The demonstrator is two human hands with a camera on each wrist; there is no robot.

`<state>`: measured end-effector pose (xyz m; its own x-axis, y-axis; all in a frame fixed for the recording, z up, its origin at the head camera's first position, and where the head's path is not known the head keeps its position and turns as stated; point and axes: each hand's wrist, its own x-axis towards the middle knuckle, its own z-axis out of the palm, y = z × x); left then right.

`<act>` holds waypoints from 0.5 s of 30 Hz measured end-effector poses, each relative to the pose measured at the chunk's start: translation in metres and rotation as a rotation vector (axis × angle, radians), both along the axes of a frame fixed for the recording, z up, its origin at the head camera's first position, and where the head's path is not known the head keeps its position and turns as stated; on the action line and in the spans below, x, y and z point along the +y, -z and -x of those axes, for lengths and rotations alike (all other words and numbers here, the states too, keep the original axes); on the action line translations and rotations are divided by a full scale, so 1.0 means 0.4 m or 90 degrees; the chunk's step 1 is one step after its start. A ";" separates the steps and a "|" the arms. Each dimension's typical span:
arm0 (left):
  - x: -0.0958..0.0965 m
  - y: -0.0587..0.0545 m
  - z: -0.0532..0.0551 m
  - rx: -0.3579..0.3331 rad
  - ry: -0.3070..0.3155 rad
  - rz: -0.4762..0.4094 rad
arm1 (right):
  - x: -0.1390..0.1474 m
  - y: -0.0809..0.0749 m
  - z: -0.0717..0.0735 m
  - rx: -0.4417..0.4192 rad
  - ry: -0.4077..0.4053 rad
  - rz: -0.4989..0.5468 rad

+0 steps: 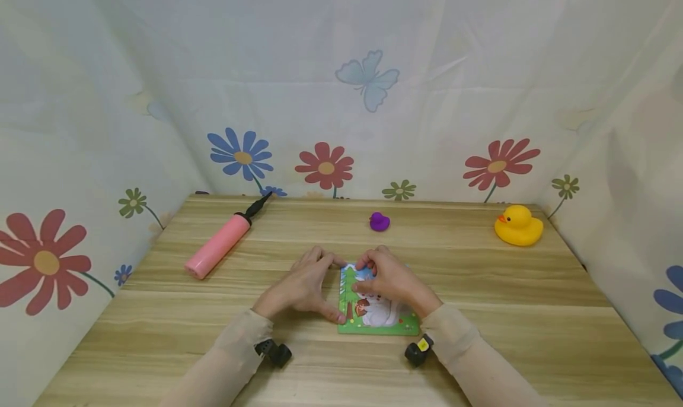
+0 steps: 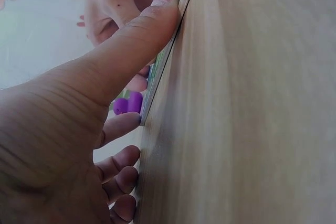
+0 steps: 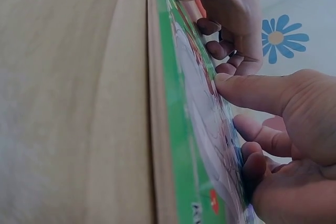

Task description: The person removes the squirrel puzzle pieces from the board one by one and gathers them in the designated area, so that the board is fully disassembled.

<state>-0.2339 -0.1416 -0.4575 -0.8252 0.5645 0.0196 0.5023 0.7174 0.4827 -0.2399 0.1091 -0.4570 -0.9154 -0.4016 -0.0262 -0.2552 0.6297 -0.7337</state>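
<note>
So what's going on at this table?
A person has both hands at a colourful picture board lying flat on the wooden table. The left hand spans its left edge; the right hand is over the picture, thumb touching it. A pink pump and two toy ducks lie untouched.

Pale fabric walls [image 1: 267, 69] with printed flowers [image 1: 326, 168] and a blue butterfly [image 1: 369, 80] around a wood-grain tabletop [image 1: 480, 288].
</note>
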 end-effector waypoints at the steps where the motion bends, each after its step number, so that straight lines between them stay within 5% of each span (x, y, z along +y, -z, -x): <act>1: 0.000 0.000 0.001 0.000 -0.001 0.002 | 0.000 0.000 0.001 0.003 -0.002 0.000; 15: 0.007 -0.007 0.000 -0.013 -0.023 0.014 | -0.005 -0.023 0.007 -0.009 -0.048 -0.045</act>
